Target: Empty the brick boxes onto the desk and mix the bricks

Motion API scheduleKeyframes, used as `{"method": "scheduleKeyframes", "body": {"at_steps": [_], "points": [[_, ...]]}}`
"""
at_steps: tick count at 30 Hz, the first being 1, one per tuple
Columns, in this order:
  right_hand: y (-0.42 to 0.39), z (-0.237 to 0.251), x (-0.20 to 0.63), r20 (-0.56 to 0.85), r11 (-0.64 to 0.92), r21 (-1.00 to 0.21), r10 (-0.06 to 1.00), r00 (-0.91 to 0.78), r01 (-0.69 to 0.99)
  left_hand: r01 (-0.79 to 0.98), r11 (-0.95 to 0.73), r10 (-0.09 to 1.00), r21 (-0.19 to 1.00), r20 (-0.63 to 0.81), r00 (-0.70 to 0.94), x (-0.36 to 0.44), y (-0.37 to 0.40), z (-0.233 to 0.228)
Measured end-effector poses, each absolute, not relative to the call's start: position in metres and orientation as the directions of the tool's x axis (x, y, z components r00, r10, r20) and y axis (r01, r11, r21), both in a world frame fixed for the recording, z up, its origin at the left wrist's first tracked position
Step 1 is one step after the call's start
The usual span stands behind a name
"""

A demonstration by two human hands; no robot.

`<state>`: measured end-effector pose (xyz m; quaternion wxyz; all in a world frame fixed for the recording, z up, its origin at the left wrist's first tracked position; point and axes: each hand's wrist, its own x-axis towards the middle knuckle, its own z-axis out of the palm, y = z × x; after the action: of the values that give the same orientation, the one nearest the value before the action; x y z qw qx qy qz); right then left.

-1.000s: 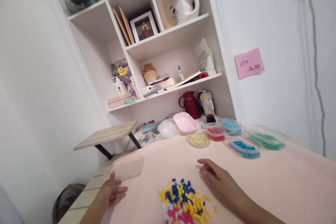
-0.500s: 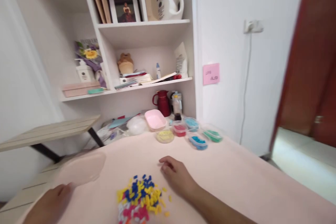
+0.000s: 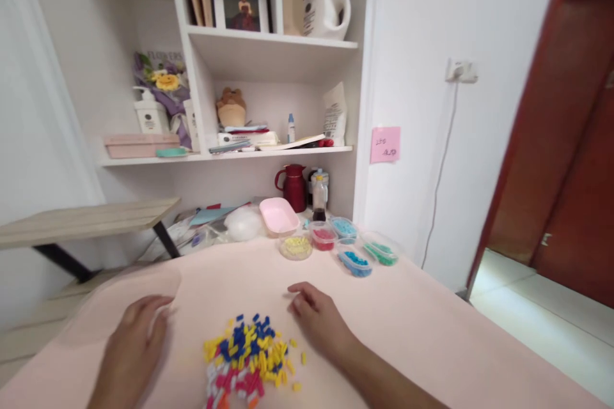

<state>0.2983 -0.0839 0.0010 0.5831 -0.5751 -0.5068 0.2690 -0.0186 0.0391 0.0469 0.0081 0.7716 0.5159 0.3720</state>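
A heap of small coloured pieces [image 3: 247, 354], yellow, blue, pink and white, lies on the pink table cover [image 3: 432, 339] in front of me. My left hand [image 3: 132, 348] rests palm down on the cover left of the heap, fingers spread, holding nothing. My right hand [image 3: 319, 319] rests on the cover just right of the heap, fingers loosely curled and apart, empty. Farther back stand small clear tubs: yellow pieces [image 3: 296, 246], red [image 3: 323, 236], light blue [image 3: 344, 228], blue [image 3: 355, 262] and green [image 3: 381, 250].
A pink tray [image 3: 279, 216], a dark red jug [image 3: 293, 186] and a bottle [image 3: 319, 198] stand at the table's back under white shelves [image 3: 268, 54]. A wooden board [image 3: 86, 220] juts out at left. A dark red door [image 3: 556, 160] is at right.
The view swung to the right and levelled. My left hand moved from the table's left edge onto the cover, closer to the heap. My right hand stays beside the heap.
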Motion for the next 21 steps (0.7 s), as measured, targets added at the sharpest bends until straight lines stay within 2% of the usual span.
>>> {"method": "scheduleKeyframes", "body": {"at_steps": [4, 10, 15, 17, 21], "points": [[-0.091, 0.007, 0.298, 0.259, 0.164, -0.942, 0.911, 0.321, 0.294, 0.850, -0.354, 0.872, 0.390, 0.467, 0.148, -0.008, 0.014, 0.047], [-0.093, 0.001, 0.299, 0.263, 0.151, -0.922, 0.920, 0.289, 0.358, 0.948, -0.126, 0.938, 0.293, 0.346, 0.018, -0.030, 0.016, 0.041], [-0.079, 0.002, 0.312, 0.193, 0.096, -0.893, 0.964, 0.181, 0.440, 0.966, -0.126, 0.961, 0.225, 0.268, 0.063, -0.036, 0.030, 0.029], [-0.068, 0.009, 0.320, 0.208, 0.052, -0.846, 0.948, 0.240, 0.530, 0.962, -0.146, 0.965, 0.232, 0.246, 0.088, -0.039, 0.031, 0.030], [-0.040, 0.029, 0.337, 0.372, -0.021, -0.663, 0.858, 0.354, 0.749, 0.944, -0.148, 0.973, 0.295, 0.212, 0.087, -0.045, 0.034, 0.030]]}}
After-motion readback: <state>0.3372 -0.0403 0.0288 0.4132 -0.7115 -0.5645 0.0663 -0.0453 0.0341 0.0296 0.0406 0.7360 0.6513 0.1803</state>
